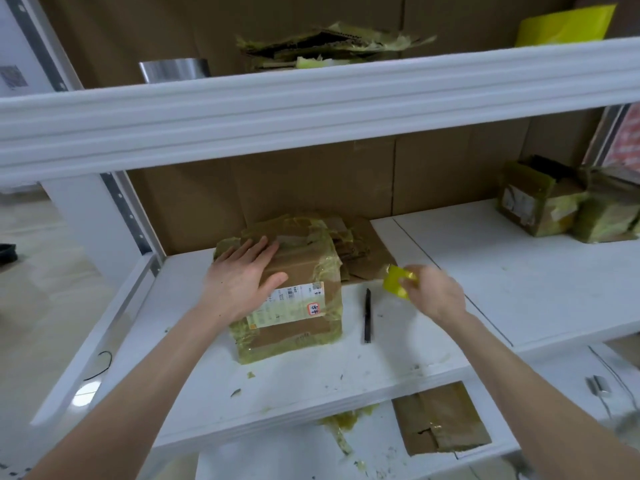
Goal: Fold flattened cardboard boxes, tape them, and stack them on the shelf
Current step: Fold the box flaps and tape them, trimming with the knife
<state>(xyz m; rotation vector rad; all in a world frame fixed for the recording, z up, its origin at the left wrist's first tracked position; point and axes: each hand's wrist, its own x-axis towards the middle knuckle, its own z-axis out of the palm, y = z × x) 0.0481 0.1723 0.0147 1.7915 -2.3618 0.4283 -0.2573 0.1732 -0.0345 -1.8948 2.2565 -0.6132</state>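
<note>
White shelving with brown cardboard sheets behind it fills the view. On the middle shelf (519,271) a closed cardboard box (298,327) sits left of centre, its edges wrapped in yellowish-green tape and a white shipping label (287,303) on its top near the front edge. The left hand (239,278) lies flat on top of the box, its fingers straight and slightly spread, thumb out toward the label. The right hand (436,292) hovers just right of the box, its fingers curled round a bit of bright yellow tape (396,282); blur hides whether it is a roll or a loose strip. Between box and right hand a slim black pen-like tool (367,315) lies on the shelf. Flattened cardboard (360,244) lies just behind the box. Far right on the same shelf stand two worn taped boxes (533,202). More flattened, tape-ragged cardboard (322,46) rests on the upper shelf, and a flat cardboard piece (440,417) lies on the lower one.
</note>
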